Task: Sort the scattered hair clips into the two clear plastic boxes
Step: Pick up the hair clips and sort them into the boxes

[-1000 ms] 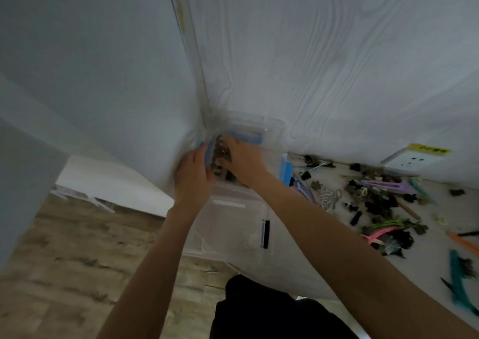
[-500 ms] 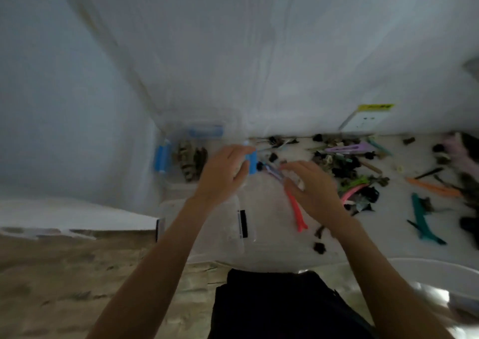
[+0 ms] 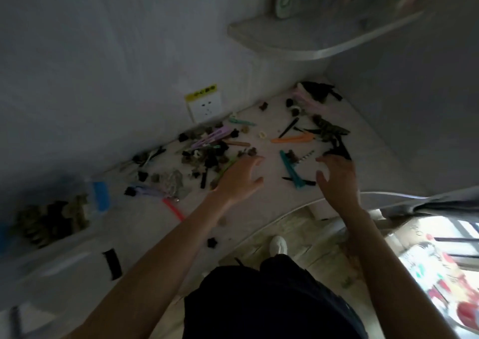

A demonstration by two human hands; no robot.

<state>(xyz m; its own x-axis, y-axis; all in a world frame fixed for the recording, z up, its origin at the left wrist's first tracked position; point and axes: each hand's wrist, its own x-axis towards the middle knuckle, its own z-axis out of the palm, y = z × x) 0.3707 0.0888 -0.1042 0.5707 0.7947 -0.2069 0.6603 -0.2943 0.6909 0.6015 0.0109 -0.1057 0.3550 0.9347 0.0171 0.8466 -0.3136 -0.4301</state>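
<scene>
Both hands empty, fingers spread: left hand and right hand flank a teal plastic hair clip on the white tabletop (clear plastic box far left, blurred).

Hair clips in many colours lie across a white desk: a teal clip, an orange clip, lilac clips, a red-pink clip and a heap of black and olive-brown claw clips. A clear box with a blue latch holds dark, mottled clips. A white wall socket carries a yellow label.
</scene>
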